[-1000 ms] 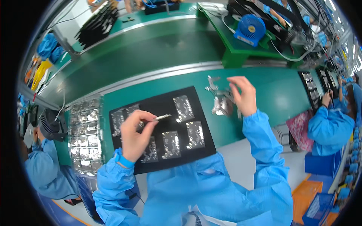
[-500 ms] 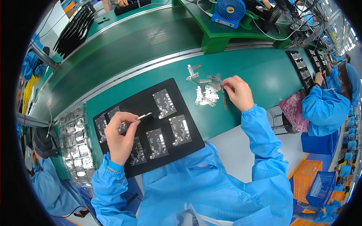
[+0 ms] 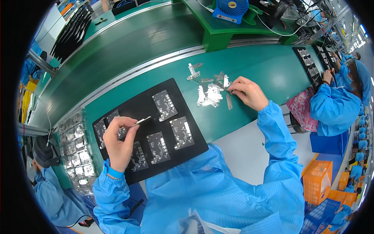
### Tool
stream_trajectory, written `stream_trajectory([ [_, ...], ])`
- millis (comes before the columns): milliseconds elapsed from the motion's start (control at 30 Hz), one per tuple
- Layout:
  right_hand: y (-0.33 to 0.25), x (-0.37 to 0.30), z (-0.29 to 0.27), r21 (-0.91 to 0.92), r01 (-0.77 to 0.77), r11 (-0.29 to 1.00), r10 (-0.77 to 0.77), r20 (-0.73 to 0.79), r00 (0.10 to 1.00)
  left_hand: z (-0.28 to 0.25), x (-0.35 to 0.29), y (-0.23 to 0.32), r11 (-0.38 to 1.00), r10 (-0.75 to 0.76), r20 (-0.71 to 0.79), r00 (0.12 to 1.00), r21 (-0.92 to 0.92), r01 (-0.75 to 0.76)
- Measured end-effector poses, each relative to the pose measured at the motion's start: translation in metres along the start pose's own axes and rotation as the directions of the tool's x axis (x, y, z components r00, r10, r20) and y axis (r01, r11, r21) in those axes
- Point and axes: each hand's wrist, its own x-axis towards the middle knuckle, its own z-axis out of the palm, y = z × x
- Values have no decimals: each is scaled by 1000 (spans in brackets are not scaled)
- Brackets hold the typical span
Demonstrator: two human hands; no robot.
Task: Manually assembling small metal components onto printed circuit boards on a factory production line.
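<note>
My left hand [image 3: 120,142] pinches a thin circuit board [image 3: 142,121] between thumb and fingertips, seen almost edge-on, above the black mat [image 3: 130,106]. Several dark circuit boards [image 3: 164,105] with silvery parts lie spaced out on this mat; my left hand partly covers some of them. To the right, my right hand [image 3: 249,93] is closed at the edge of a loose pile of small shiny metal pieces [image 3: 212,94]. Its thumb and index fingertip meet on one small metal piece, mostly hidden by the fingers. A single strip [image 3: 229,102] lies just below those fingertips.
Clear plastic trays [image 3: 80,154] of shiny parts stand at the left of the green bench. Beyond a metal rail runs a green belt [image 3: 128,58]. A blue fan [image 3: 231,9] stands on a raised green shelf. A co-worker [image 3: 335,109] sits at the right beside black trays [image 3: 309,64].
The view has shifted slightly. My right fingers have stirred the metal pieces, and one bright piece now stands out beside the fingertips. My left hand keeps its pinch on the board.
</note>
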Motion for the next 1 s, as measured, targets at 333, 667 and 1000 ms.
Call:
stream_trajectory([
  [333, -4, 20, -23, -68, 75, 995, -57, 233, 971, -3, -3, 8, 998, 66, 5, 998, 25, -66],
  [667, -158, 53, 27, 705, -5, 709, -164, 172, 971, -4, -11, -6, 781, 562, 100, 821, 262, -567],
  [1000, -199, 73, 68, 753, 48, 656, -262, 168, 950, -14, -16, -3, 753, 590, 75, 804, 307, -582],
])
